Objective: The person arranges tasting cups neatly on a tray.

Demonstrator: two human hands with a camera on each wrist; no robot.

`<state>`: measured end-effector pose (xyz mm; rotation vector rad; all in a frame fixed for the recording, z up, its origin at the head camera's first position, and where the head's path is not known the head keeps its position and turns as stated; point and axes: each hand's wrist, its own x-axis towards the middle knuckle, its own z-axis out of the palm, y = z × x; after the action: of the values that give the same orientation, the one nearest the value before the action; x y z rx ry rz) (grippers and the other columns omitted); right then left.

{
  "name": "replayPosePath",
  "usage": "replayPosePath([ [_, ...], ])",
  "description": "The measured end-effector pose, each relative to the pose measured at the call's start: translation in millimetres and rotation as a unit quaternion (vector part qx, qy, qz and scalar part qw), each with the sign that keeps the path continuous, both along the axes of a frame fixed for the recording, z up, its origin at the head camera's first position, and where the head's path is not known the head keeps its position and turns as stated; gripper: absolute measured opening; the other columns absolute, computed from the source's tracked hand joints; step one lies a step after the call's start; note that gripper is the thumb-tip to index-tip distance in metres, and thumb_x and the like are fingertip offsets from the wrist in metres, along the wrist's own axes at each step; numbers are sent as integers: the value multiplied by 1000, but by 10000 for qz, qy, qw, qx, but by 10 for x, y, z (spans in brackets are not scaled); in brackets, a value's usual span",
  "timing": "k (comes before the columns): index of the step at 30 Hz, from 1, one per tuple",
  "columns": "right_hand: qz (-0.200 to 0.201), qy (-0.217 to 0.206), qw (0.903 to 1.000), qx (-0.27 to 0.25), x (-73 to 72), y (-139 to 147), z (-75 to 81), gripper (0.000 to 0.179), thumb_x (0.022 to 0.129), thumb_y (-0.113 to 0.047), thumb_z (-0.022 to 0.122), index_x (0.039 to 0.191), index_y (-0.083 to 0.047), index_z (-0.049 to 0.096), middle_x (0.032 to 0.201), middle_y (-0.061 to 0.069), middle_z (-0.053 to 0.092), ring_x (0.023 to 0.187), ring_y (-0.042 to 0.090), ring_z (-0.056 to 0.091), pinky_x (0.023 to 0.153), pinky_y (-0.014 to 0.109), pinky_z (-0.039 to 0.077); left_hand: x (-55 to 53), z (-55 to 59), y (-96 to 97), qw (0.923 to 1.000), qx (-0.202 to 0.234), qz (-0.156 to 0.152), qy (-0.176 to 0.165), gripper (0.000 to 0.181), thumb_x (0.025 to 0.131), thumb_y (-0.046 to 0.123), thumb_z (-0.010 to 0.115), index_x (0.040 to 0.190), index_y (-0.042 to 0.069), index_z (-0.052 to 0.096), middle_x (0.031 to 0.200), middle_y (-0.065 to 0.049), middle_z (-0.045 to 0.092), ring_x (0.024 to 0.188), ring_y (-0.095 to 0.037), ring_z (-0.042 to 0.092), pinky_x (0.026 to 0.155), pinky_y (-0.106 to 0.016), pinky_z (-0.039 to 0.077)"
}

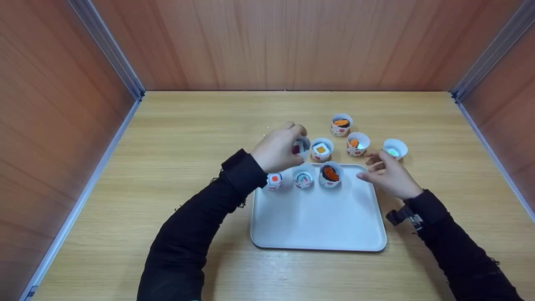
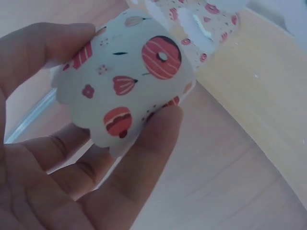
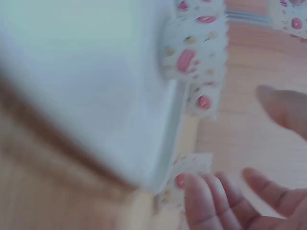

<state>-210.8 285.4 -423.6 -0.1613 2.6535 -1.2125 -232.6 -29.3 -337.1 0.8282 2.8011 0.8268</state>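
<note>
My left hand (image 1: 276,147) grips a small white paper cup (image 1: 305,146) with something dark red inside, just above the tray's far edge. Its donut-and-sweets print shows in the left wrist view, where thumb and fingers close round the cup (image 2: 129,79). On the white tray (image 1: 317,221), three similar cups line the far side: one with a red-and-white piece (image 1: 274,180), one with pale pieces (image 1: 304,179), one with an orange-and-dark piece (image 1: 330,177). My right hand (image 1: 391,175), fingers loosely bent and holding nothing, hovers by the tray's right corner, near a cup with a green piece (image 1: 395,148).
Behind the tray stand a cup with a yellow-and-white piece (image 1: 321,150), a cup with an orange piece (image 1: 357,144) and a cup with an orange-and-dark piece (image 1: 341,125). Wooden panels (image 1: 284,46) enclose the table (image 1: 200,121) at the back and sides.
</note>
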Motion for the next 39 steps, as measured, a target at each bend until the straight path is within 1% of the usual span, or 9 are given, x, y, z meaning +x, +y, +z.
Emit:
replayPosePath([
  [2,69,331,9987,-386,-6,-82,10,71,89,-31,72,143,-1,37,137,22,45,120,36,50,91,42,45,25,-3,24,9999,19,-86,-83,48,82,14,75,126,7,56,117,-8,58,92,-19,58,80,-28,52],
  [6,287,667,9901,-1198,-28,-268,9,77,86,-21,75,148,-3,32,149,18,37,132,37,43,101,52,43,72,-13,69,9997,23,-166,-202,51,82,14,75,128,7,56,117,-7,58,91,-18,57,78,-26,52],
  [14,1016,501,9732,-2003,-42,-619,-32,96,81,-8,78,155,-8,16,160,16,22,144,38,28,113,55,34,119,-63,149,9993,-125,-364,0,52,81,17,77,128,6,56,114,-7,59,89,-17,56,79,-28,51],
  [19,1372,369,9685,-2046,-27,-823,-67,104,80,-9,79,157,-12,10,161,15,21,142,36,34,114,52,34,142,-116,188,9982,-181,-558,107,51,82,17,75,128,6,56,114,-8,58,86,-17,56,75,-27,49],
  [24,1537,165,9677,-1990,-19,-971,-100,106,80,-15,80,158,-17,8,159,9,27,133,30,47,108,47,42,165,-193,221,9980,-159,-603,47,51,81,18,76,128,7,57,115,-7,58,89,-16,56,74,-25,50],
  [29,1386,184,9714,-1920,-14,-1048,-125,96,80,-14,80,155,-20,20,148,7,43,126,27,52,99,41,48,185,-262,242,9984,-103,-547,-53,47,82,17,74,125,7,57,113,-7,58,88,-17,55,73,-24,48],
  [33,1242,184,9732,-1926,-10,-1060,-143,87,82,-11,76,153,-14,25,147,10,45,128,27,50,100,37,47,195,-297,245,9987,-6,-490,-149,47,83,18,74,124,7,56,113,-7,56,88,-17,55,72,-24,48],
  [36,1213,248,9739,-1903,-10,-1057,-138,81,84,-8,74,151,-9,28,147,13,44,131,28,47,102,32,46,210,-310,232,9989,103,-431,-144,51,83,20,74,128,7,53,117,-8,56,95,-17,56,78,-25,51],
  [39,1223,453,9736,-1874,-15,-1045,-122,78,84,-6,73,150,-7,31,147,14,45,130,27,49,99,24,47,239,-315,197,9989,291,-356,-62,64,83,25,75,138,7,47,126,-11,54,105,-18,57,88,-28,52],
])
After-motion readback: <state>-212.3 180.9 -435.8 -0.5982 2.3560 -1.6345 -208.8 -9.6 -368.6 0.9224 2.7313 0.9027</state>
